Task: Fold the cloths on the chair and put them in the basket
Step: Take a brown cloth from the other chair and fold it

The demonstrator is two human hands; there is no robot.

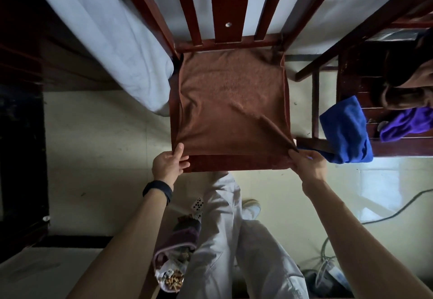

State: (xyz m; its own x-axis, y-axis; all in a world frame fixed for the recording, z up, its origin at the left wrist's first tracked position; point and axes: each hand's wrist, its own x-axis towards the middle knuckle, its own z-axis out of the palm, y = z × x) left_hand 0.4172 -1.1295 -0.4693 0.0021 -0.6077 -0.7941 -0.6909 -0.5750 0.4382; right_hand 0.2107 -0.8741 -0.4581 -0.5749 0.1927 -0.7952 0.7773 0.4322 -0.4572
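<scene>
Brown cloth (230, 104) is lying spread over the wooden chair (225, 5) seat, with the left hand (167, 164) pinching its near-left corner and the right hand (307, 162) pinching its near-right corner. A blue cloth (344, 130) and a purple cloth (405, 125) are lying on a second chair (398, 148) to the right. By the person's legs, a purple-rimmed bin (174, 242) is holding litter, and cigarette butts (173, 281) are sitting in a pale container beside it.

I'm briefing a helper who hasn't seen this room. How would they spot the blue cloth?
Start at the dark red wooden chair covered by a spread brown cloth. On the second wooden chair to its right, the bright blue cloth hangs over the near corner; its neighbours are a purple cloth and a crumpled brown cloth.
</scene>
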